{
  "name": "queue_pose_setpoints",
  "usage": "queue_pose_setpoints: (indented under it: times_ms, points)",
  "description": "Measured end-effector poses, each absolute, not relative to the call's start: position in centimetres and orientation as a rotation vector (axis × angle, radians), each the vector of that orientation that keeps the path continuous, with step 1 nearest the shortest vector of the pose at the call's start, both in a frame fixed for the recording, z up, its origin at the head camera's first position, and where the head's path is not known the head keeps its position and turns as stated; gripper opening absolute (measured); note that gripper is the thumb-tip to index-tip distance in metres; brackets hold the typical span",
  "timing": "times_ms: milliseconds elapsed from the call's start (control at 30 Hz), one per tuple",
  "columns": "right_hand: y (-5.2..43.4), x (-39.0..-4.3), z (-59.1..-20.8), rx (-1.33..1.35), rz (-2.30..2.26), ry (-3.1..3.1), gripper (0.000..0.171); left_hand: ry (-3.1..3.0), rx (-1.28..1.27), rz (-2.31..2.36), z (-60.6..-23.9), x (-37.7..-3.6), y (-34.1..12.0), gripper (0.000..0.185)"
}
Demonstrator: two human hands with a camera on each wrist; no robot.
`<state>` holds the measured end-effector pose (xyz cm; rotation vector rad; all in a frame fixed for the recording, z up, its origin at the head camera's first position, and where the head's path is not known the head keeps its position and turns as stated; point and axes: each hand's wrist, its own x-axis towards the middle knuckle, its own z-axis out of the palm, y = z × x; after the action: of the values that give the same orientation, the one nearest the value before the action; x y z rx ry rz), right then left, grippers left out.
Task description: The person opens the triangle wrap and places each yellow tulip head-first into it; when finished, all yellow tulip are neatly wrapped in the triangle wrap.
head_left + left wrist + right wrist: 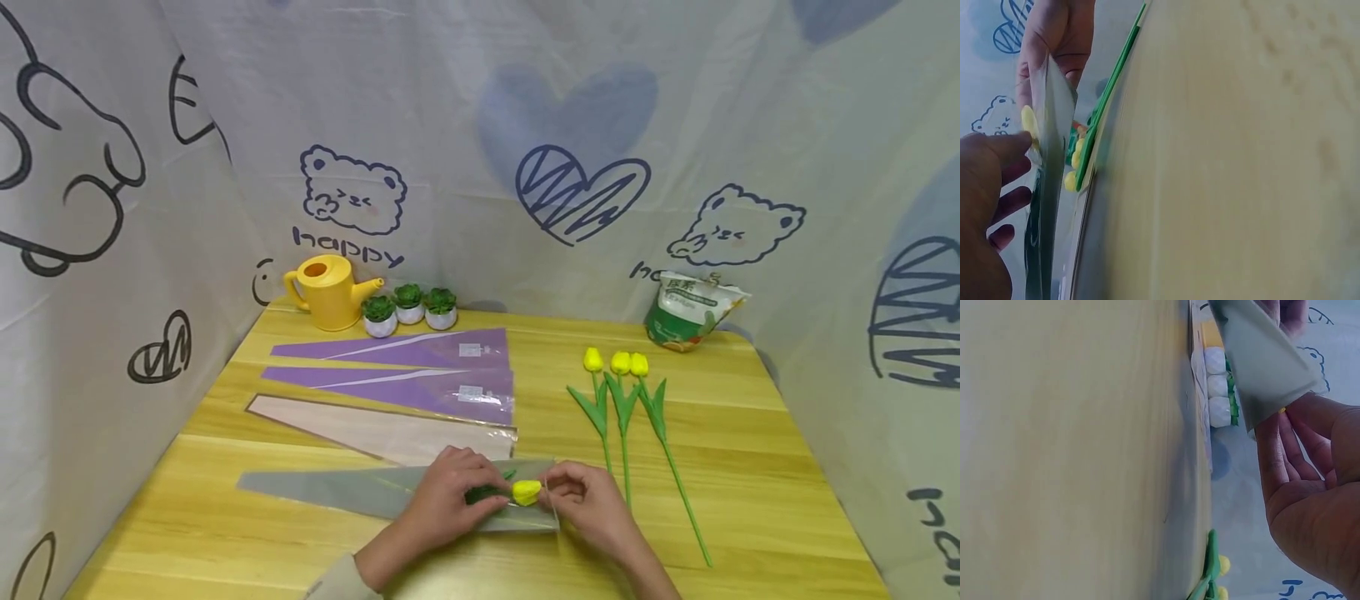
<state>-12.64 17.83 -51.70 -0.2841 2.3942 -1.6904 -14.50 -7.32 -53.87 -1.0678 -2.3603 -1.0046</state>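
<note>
A grey see-through flower sleeve [337, 486] lies lengthwise before me, its wide end lifted between my hands. A yellow artificial tulip [527, 492] has its head at that wide end, with green leaves partly behind my fingers. My left hand [452, 494] pinches the tulip just below its head; in the left wrist view a fingertip meets the yellow petals [1029, 122]. At the sleeve's mouth, my right hand [590, 506] grips the edge between thumb and fingers, close to the tulip's tip. The right wrist view shows the sleeve [1266, 365] hiding most of the flower.
Three yellow tulips [622, 403] lie to the right. Behind the grey sleeve are a pale sleeve [375, 427] and two purple sleeves [420, 392]. A yellow watering can [330, 293], small potted succulents [408, 305] and a green-white bag [686, 312] stand along the back.
</note>
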Motion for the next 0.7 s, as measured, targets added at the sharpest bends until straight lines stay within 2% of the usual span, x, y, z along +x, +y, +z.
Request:
queue_pose_setpoints:
  times_ms: [433,700]
  points:
    - [17.76,-12.52,-51.58,-0.324,-1.693,2.303,0.024,-2.337,-1.054,-1.011,-53.93,-14.29,-6.8,0.008]
    - [17.76,-12.51,-51.82,-0.405,-1.596,2.234,0.028,-2.334,-1.046,-1.008,-54.32,-14.24,-7.04,0.012]
